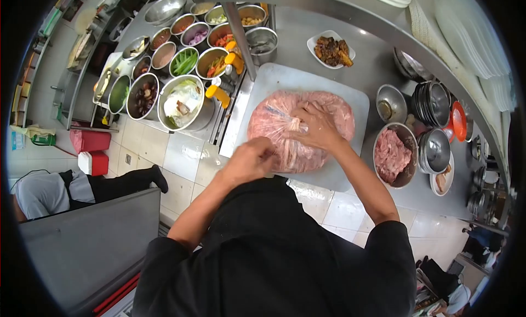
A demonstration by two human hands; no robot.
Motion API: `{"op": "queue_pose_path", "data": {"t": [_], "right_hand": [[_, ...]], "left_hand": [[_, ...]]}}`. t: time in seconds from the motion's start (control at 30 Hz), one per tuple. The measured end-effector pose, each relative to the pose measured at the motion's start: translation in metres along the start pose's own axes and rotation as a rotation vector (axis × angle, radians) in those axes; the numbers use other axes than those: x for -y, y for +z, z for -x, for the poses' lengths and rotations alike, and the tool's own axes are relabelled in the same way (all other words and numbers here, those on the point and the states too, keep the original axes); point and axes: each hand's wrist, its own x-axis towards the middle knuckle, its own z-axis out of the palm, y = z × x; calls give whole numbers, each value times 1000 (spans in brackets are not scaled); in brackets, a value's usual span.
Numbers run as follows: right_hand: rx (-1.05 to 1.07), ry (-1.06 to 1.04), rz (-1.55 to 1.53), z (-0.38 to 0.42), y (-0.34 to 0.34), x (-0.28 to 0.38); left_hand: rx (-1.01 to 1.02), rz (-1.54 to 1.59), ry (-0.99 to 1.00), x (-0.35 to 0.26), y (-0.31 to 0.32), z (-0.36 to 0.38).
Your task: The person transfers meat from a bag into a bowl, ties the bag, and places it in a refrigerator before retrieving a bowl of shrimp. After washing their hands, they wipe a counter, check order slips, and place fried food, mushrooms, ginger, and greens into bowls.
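A large clear plastic bag of pink raw meat (334, 111) lies on a white cutting board (356, 174). The plastic is gathered into a twist near the middle of its top. My right hand (313, 126) rests on the bag beside this twist, thumb and fingers apart. At the bag's lower left edge, my left hand (255, 159) has its fingers curled in; whatever they hold, if anything, is too small to make out. A metal bowl of raw meat (392, 155) stands to the right of the board.
Metal pots of cut vegetables (184, 62) and a large pot (185, 103) stand at the left. A white dish of cooked food (331, 50) is behind the board. Stacked bowls (433, 103) are at the right. A metal shelf edge (350, 10) crosses above. People are at both sides.
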Motion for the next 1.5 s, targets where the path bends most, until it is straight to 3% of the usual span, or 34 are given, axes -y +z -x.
{"op": "queue_pose_path", "data": {"t": [0.1, 0.17, 0.27, 0.33, 0.4, 0.47, 0.5, 0.6, 0.63, 0.73, 0.8, 0.87, 0.9, 0.97, 1.1, 1.2, 1.27, 1.3, 1.4, 1.5], "right_hand": [[-142, -40, 222, 8, 14, 12], [-61, 4, 253, 4, 18, 19], [36, 77, 285, -13, 25, 16], [170, 280, 292, -24, 22, 29], [236, 621, 290, -33, 20, 42], [-21, 424, 263, -30, 20, 69], [-33, 354, 506, -6, 28, 21], [-158, 714, 338, 5, 9, 77], [-287, 725, 136, 7, 11, 95], [-320, 782, 171, -1, 15, 160], [-456, 916, 345, 1, 18, 181], [-455, 784, 393, 14, 10, 175], [-527, 750, 182, 4, 12, 197], [-692, 532, 60, 1, 12, 174], [-476, 565, 163, -87, 28, 274], [-352, 387, 146, -147, 37, 293], [-310, 193, 161, -194, 44, 307], [-238, 277, 109, -223, 44, 331], [-219, -10, 193, -289, 52, 336], [-166, -75, 237, -361, 66, 356]], "left_hand": [[-100, 29, -162, 18, -26, 20], [-175, -56, -342, 39, -50, 41], [-310, -68, -371, 88, -82, 93], [-378, -138, -494, 126, -107, 141], [-456, -184, -632, 164, -129, 198], [-573, -195, -774, 200, -140, 264], [-643, -171, -828, 214, -143, 297], [-788, -29, -1144, 218, -160, 369], [-795, -18, -1169, 230, -160, 387], [-852, 92, -1218, 268, -172, 423], [-713, -116, -1118, 290, -210, 404], [-694, -134, -990, 305, -255, 368], [-682, -137, -912, 311, -279, 346], [-649, -148, -776, 321, -317, 300], [-573, -193, -646, 352, -361, 228], [-428, -141, -730, 390, -374, 211], [-216, -268, -940, 414, -376, 216], [-215, -273, -951, 425, -380, 222], [-128, -175, -1044, 441, -398, 247], [-194, -116, -1142, 432, -436, 270]]}}
